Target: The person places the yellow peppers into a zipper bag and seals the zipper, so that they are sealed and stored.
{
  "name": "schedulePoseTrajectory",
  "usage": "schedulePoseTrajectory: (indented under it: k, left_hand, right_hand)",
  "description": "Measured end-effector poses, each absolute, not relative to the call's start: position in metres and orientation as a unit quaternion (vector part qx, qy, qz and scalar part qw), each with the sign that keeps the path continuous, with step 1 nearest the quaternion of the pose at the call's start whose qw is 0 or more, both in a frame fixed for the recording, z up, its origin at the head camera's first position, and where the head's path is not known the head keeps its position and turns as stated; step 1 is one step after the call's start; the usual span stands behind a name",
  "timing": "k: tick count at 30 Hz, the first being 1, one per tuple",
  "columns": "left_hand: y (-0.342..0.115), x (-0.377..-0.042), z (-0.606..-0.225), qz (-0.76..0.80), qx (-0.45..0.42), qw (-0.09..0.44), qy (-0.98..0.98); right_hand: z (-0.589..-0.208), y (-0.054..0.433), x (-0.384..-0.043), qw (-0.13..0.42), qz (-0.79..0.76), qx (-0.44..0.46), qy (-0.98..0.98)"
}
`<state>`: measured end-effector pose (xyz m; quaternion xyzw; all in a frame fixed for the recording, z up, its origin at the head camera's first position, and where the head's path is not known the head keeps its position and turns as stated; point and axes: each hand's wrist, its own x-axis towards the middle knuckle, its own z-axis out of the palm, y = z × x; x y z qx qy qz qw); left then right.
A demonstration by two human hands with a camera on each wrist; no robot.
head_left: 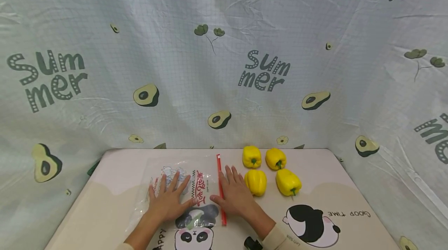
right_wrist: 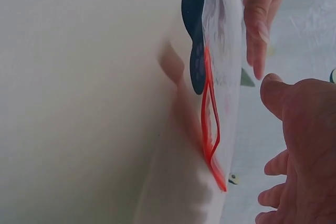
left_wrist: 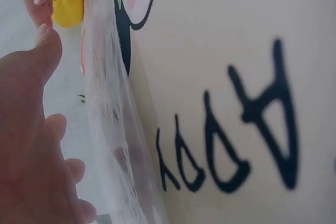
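Note:
A clear plastic zip bag (head_left: 207,160) with red lettering lies on the table, its red zip edge (head_left: 219,164) towards the right. My left hand (head_left: 168,202) is over the printed middle of the bag, fingers straight and spread. Beside the red edge is my right hand (head_left: 236,195), fingers extended and its thumb reaching across that edge. In the right wrist view the red strip (right_wrist: 205,114) parts into two lines with a narrow gap. Seen from the left wrist, the bag's near side (left_wrist: 107,77) bulges a little off the table. Neither hand grips anything.
Several yellow bell peppers stand in a group right of my right hand, the nearest pepper (head_left: 256,182) close to its fingers. The pale table (head_left: 105,195) carries printed pandas and words. A printed curtain (head_left: 182,71) hangs behind and along both sides.

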<state>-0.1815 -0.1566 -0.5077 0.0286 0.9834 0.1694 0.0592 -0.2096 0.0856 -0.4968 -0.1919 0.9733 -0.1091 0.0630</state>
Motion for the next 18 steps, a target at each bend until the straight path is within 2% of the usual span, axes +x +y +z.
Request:
schedulePoseTrajectory:
  k: [18]
  left_hand:
    - [-0.1599, -0.1897, -0.5125, 0.159, 0.014, 0.108, 0.981]
  right_hand:
    - [-0.5039, 0.0866, -0.2124, 0.098, -0.137, -0.170, 0.971]
